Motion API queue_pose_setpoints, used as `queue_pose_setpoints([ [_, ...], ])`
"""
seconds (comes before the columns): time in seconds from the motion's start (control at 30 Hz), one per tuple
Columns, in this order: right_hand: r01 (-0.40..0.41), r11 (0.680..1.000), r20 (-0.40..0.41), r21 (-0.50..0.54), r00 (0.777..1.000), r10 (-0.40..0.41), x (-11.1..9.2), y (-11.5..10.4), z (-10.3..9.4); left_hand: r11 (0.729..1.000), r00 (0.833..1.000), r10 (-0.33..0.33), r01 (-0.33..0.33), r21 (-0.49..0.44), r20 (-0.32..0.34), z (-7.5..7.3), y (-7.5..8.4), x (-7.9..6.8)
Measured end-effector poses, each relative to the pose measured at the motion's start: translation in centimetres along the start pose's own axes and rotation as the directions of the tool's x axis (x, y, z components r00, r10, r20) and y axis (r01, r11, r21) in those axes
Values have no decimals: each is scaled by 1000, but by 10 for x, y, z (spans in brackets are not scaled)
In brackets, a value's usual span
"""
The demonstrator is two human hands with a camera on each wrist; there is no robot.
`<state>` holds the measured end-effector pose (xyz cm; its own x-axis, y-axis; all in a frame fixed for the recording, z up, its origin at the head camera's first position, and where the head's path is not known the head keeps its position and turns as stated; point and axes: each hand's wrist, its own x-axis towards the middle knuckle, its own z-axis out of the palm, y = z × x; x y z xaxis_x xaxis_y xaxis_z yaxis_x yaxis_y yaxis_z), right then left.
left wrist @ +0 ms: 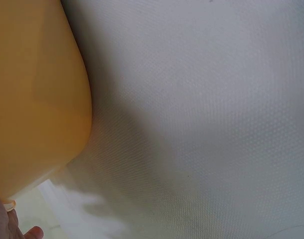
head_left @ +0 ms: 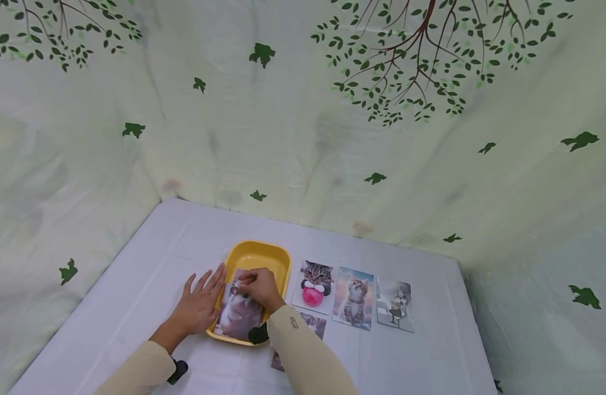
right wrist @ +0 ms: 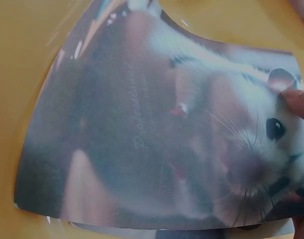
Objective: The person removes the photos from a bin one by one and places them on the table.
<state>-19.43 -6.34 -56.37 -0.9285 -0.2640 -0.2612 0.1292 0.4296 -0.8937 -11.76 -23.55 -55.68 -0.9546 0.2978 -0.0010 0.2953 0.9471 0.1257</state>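
A yellow tray point(head_left: 257, 251) stands on the white-covered table, its outer wall close up in the left wrist view. In it is a glossy picture card of a white hamster point(head_left: 236, 322). My right hand point(head_left: 264, 289) pinches the upper part of this card, thumb on the printed face beside the hamster's ear. The card bows upward in the right wrist view, and the edge of another card point(right wrist: 182, 234) peeks out beneath it. Along the tray's left rim rests my left hand point(head_left: 198, 304), its fingers straight and spread.
Right of the tray lie a card of a cat with a pink ball point(head_left: 312, 288), a kitten card point(head_left: 354, 299) and a grey-white picture card point(head_left: 395, 304). Another cat card point(head_left: 314, 325) is partly covered by the right sleeve. A leaf-printed curtain point(head_left: 293, 126) encloses the table.
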Motion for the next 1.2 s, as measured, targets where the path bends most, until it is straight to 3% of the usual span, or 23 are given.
queue_pose_setpoints([
  [0.37, 122, 982, 66, -144, 991, -113, -5, 1, -7, 1000, 1000, 1, -1, 22, 4, 0, 5, 1],
  [0.7, 152, 978, 47, -143, 988, -146, -5, -8, -27, 1000, 1000, 7, -7, 11, -6, -1, 7, 2],
  [0.93, 232, 971, 29, -54, 973, -231, -6, -22, -64, 999, 1000, 7, -7, 42, 6, 1, 5, 1],
  [1.2, 304, 944, -73, 129, 952, -297, -10, -50, -113, 999, 1000, -6, 5, 36, 20, -2, 5, 1],
])
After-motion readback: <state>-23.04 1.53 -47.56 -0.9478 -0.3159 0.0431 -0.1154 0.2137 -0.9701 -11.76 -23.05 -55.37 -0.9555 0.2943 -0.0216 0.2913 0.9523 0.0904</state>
